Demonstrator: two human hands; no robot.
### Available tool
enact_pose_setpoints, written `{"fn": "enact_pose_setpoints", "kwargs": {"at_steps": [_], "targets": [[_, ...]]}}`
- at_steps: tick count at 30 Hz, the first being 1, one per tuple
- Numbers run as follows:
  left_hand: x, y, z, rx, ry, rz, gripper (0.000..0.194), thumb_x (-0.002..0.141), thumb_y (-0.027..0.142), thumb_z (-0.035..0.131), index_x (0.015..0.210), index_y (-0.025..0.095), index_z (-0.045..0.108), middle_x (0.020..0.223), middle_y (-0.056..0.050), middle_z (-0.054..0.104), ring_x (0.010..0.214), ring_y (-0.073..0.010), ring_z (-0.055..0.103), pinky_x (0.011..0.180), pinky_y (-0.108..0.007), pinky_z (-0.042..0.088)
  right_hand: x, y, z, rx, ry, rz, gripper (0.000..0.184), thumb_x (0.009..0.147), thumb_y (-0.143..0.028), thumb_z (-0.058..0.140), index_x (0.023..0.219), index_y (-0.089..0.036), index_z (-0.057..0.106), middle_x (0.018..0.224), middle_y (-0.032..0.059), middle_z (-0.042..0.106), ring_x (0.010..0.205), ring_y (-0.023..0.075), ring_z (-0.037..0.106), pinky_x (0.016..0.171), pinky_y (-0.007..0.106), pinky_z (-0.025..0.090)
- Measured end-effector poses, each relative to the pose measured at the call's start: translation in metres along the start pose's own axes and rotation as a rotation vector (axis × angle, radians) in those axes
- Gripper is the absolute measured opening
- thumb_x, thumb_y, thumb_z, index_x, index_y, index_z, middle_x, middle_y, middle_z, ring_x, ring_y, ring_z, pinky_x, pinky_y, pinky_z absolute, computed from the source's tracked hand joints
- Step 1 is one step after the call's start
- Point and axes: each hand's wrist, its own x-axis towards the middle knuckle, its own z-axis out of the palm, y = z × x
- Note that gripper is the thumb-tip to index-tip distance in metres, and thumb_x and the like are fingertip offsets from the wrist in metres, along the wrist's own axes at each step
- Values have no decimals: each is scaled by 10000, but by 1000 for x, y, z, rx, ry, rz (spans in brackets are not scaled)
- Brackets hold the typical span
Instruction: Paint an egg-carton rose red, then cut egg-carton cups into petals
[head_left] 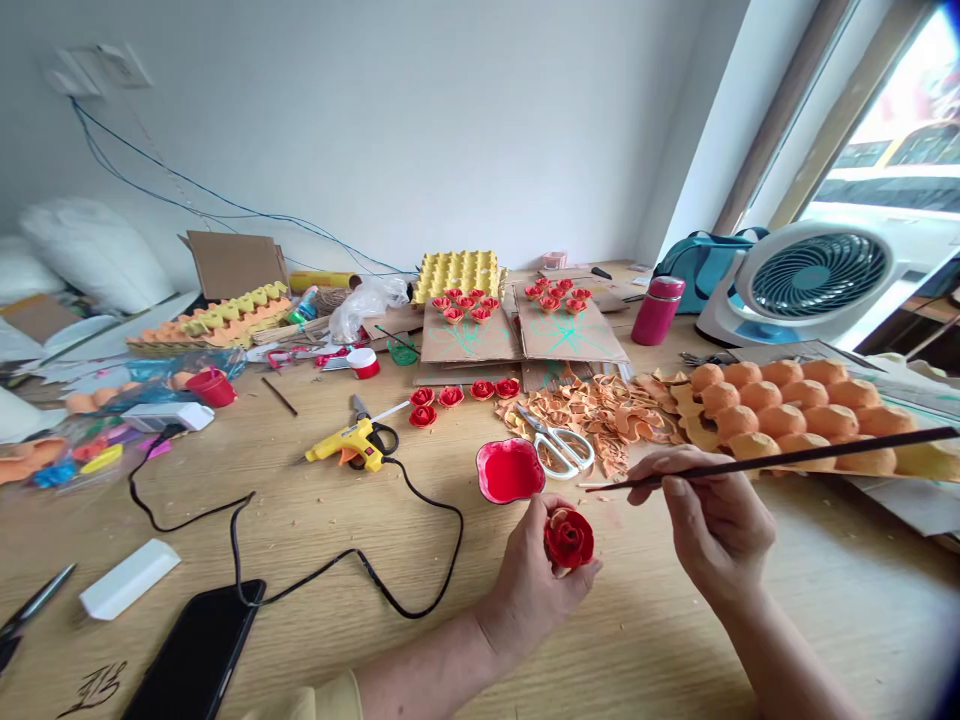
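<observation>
My left hand (536, 570) is closed around a red rose (570, 538) made of egg-carton pulp, its petals facing up and a bit of orange still showing. In my right hand (709, 520) a long dark paintbrush (787, 460) is pinched, its tip pointing left, above and to the right of the rose and apart from it. Just beyond my left hand stands a small dish of red paint (511, 472). White-handled scissors (559, 440) lie beside the dish, against a heap of orange carton scraps (600, 410). Several finished red roses (450, 397) sit behind the dish.
A yellow glue gun (349, 443) and its black cord lie left of the dish. A phone (195, 650) is at the front left. Orange egg trays (795, 410), a fan (817, 270) and a pink bottle (658, 311) stand right. Cardboard sheets (574, 340) carry more roses.
</observation>
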Motion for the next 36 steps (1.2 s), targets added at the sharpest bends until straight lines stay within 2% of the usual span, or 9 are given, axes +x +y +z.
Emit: {"fn": "enact_pose_setpoints", "kwargs": {"at_steps": [5, 9, 14, 17, 21, 28, 36], "targets": [[-5, -1, -11, -319, -192, -91, 488, 657, 202, 783, 1058, 177, 506, 903, -2, 540, 756, -102, 484, 657, -205, 420, 12, -1, 2, 61, 42, 169, 109, 970, -255, 563, 1023, -215, 650, 936, 62, 699, 725, 170, 682, 692, 325, 595], [-7, -4, -19, -442, -285, -166, 560, 636, 256, 841, 1071, 171, 500, 884, -6, 572, 740, -89, 491, 675, -214, 392, 26, -1, 3, 165, -71, 307, 141, 968, -329, 578, 1016, -221, 654, 956, 57, 701, 800, 175, 689, 750, 320, 601], [-9, -7, -22, -474, -322, -227, 589, 655, 264, 833, 1095, 193, 449, 925, -20, 615, 682, -70, 480, 649, -224, 371, 42, 2, 11, 249, -167, 367, 162, 971, -374, 567, 1021, -233, 629, 957, 42, 702, 814, 171, 694, 769, 322, 602], [-11, -8, -23, -472, -351, -247, 577, 633, 175, 799, 1058, 207, 410, 909, 2, 602, 667, -59, 471, 650, -221, 365, 43, 8, 23, 250, -195, 362, 162, 969, -374, 571, 1013, -228, 623, 956, 34, 697, 785, 160, 691, 760, 310, 594], [-12, -7, -23, -362, -339, -258, 556, 582, 94, 758, 1003, 209, 413, 890, 17, 568, 730, -81, 486, 673, -227, 373, 37, 14, 35, 204, -201, 331, 129, 979, -331, 560, 1014, -218, 612, 918, 32, 686, 748, 149, 673, 681, 275, 573], [-7, -10, -18, -470, -365, -210, 559, 578, 113, 792, 1033, 183, 476, 893, 15, 528, 756, -95, 471, 682, -235, 372, 23, 18, 35, 38, -245, 245, 94, 991, -227, 530, 1040, -221, 610, 941, 40, 658, 774, 139, 664, 678, 257, 548], [-5, -11, -18, -434, -379, -195, 569, 574, 123, 809, 1047, 162, 496, 869, 17, 540, 737, -92, 456, 672, -240, 370, 14, 20, 42, -213, -389, 95, 126, 974, -134, 509, 1024, -224, 581, 836, 0, 641, 734, 109, 655, 652, 214, 512]]}}
